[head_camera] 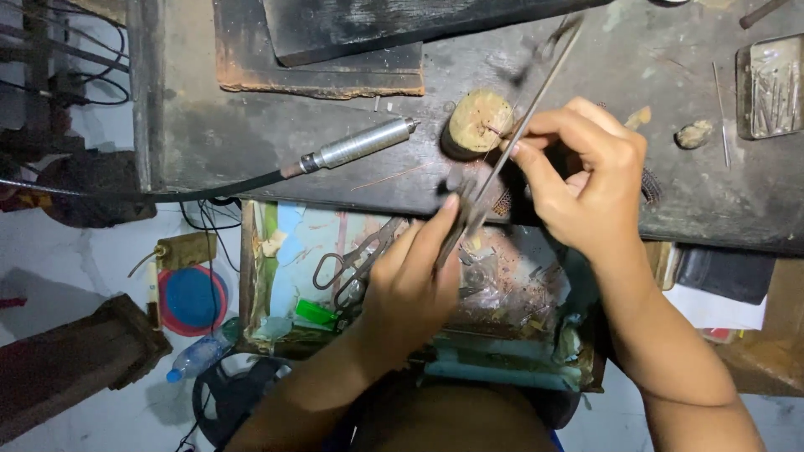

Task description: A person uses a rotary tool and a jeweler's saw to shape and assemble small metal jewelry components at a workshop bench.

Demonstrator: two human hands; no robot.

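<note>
Clutter crowds the dark workbench (636, 75). Right hand (586, 180) pinches a thin metal file (523, 117), slanted across the bench edge beside a round cork-coloured block (477, 123). Left hand (410, 276) grips a small dark piece (462, 219) under the file's lower end. Rotary handpiece (360, 144) lies left; scissors (352, 264) sit in the open drawer (276, 276); metal tray (772, 85) lies far right.

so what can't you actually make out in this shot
- Head view: the small piece at the left hand is too small and dark to identify.
- The right hand covers its grip on the thin metal rod.
- The metal tray is cut by the right edge; its contents blur together.
</note>
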